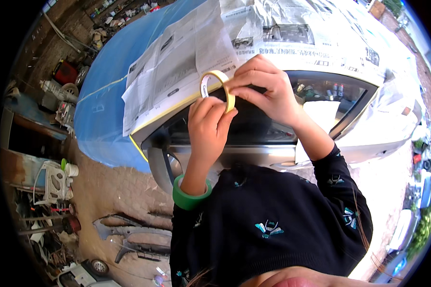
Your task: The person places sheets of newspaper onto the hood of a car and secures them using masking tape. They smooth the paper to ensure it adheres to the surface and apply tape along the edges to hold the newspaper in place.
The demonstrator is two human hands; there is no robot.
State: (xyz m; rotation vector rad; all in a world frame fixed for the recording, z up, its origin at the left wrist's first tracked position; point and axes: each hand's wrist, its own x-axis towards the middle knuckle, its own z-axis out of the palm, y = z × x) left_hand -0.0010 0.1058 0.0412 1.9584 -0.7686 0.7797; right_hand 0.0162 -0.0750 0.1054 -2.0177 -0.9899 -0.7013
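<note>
My left hand (208, 125) grips yellow tape roll (230, 100), apparently steadying it | right hand (273, 91) pinches its edge | wrist-worn green tape roll (186, 200) likely frees fingers

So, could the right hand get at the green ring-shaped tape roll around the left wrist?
Probably yes: nothing visible blocks the green tape roll, though the right hand, busy at the narrow yellow tape roll the left hand holds, might have to leave that first.
</note>
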